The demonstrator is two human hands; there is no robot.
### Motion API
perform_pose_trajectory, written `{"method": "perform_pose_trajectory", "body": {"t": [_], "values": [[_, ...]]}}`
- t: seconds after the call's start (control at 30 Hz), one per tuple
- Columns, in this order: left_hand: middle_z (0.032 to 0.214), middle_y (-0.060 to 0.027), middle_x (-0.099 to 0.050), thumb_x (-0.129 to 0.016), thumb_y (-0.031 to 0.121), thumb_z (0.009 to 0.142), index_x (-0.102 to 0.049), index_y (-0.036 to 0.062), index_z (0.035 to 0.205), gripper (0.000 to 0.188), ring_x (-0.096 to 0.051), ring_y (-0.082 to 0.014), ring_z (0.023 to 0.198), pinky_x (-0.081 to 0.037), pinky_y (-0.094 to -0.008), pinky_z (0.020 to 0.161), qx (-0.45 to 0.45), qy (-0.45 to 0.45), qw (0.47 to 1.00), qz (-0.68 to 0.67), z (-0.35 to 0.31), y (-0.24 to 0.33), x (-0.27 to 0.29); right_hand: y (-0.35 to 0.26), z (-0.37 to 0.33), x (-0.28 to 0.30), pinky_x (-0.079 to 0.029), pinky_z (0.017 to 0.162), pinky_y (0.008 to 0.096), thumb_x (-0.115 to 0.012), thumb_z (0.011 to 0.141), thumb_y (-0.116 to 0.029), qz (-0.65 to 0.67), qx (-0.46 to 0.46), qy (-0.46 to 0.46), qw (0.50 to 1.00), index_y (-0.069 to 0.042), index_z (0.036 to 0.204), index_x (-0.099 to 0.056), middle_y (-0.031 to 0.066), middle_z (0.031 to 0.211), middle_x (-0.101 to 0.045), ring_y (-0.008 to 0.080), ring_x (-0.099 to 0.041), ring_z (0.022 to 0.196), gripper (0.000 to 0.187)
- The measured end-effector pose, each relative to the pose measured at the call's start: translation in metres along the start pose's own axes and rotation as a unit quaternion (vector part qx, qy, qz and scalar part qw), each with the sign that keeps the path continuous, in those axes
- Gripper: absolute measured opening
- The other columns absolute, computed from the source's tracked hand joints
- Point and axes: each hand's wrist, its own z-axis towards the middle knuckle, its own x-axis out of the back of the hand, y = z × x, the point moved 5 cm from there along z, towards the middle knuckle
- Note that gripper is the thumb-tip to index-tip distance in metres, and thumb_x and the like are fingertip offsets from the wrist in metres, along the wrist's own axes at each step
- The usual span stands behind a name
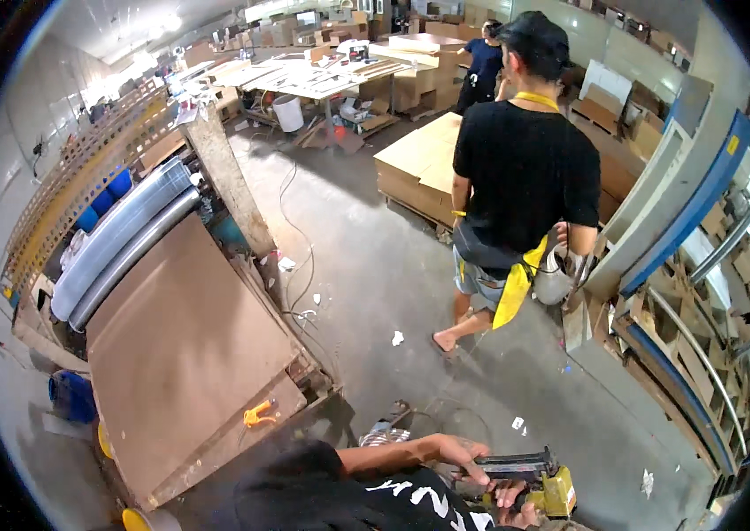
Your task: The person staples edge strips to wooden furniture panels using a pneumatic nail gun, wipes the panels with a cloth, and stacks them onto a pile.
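Black shirt fills the lower edge at six o'clock, its folds and white print cut off by the picture's rim. From it the left forearm reaches toward five o'clock, where the tool, long and black with a yellow body, lies across both hands. The left hand has its fingers bent onto the tool's left end; the right hand has its fingers curled around the underside near the yellow part. The right wrist is out of sight, and whether a finger sits on a trigger I cannot tell.

Open grey floor runs from the hands up toward twelve o'clock, with paper scraps on it. A thin hose snakes along its left side, near the board stack at eight o'clock. That stack's corner juts toward the floor, an orange-yellow item lying near its front edge. The rack bounds the room at three to four o'clock, its contents jumbled.

At two o'clock a co-worker, back turned, narrows the way and partly hides the cardboard pile. A striped thing beside the left forearm is half covered and hard to make out.
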Motion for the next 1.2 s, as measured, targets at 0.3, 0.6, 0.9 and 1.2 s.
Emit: {"method": "perform_pose_trajectory", "body": {"t": [0.3,0.6,0.9,1.2], "values": [[0.085,-0.0017,-0.060,-0.065,0.039,0.089,-0.052,0.0016,0.121,0.051,-0.054,-0.0088,0.072,-0.043,-0.0229,0.058,-0.089,0.170,0.975,-0.109,-0.068,0.043,0.114,0.014,0.125,-0.118,-0.037,0.068,0.0316,-0.059,0.084,-0.059,-0.004,0.081,0.028,0.996,-0.010,0.070,-0.044,0.0009,0.064,-0.041,0.0148,-0.044,0.062,0.053],[0.088,-0.0055,-0.059,-0.047,0.042,0.100,-0.061,0.0029,0.104,0.042,-0.053,-0.0121,0.083,-0.044,-0.0303,0.073,-0.109,0.124,0.961,0.220,-0.089,0.028,0.128,0.017,0.184,-0.134,-0.036,0.062,0.0269,-0.052,0.093,-0.051,0.130,0.083,0.234,0.960,-0.013,0.114,-0.055,-0.0012,0.065,-0.038,0.0102,-0.039,0.060,0.044],[0.105,-0.0067,-0.060,-0.044,0.040,0.101,-0.055,0.0026,0.124,0.046,-0.053,-0.0159,0.097,-0.043,-0.0321,0.084,-0.063,0.134,0.975,0.168,-0.061,0.040,0.163,0.016,0.221,-0.096,-0.038,0.061,0.0228,-0.055,0.094,-0.045,0.215,0.070,0.279,0.933,-0.018,0.122,-0.051,-0.0035,0.067,-0.037,0.0079,-0.038,0.062,0.039],[0.116,-0.0137,-0.062,-0.044,0.045,0.100,-0.055,0.0014,0.125,0.052,-0.056,-0.0219,0.106,-0.044,-0.0347,0.091,0.086,0.111,0.954,0.266,0.040,0.065,0.216,-0.006,0.274,0.005,-0.040,0.064,0.0226,-0.054,0.094,-0.041,0.305,0.058,0.256,0.915,-0.017,0.115,-0.054,-0.0018,0.071,-0.039,0.0084,-0.040,0.066,0.032]]}}
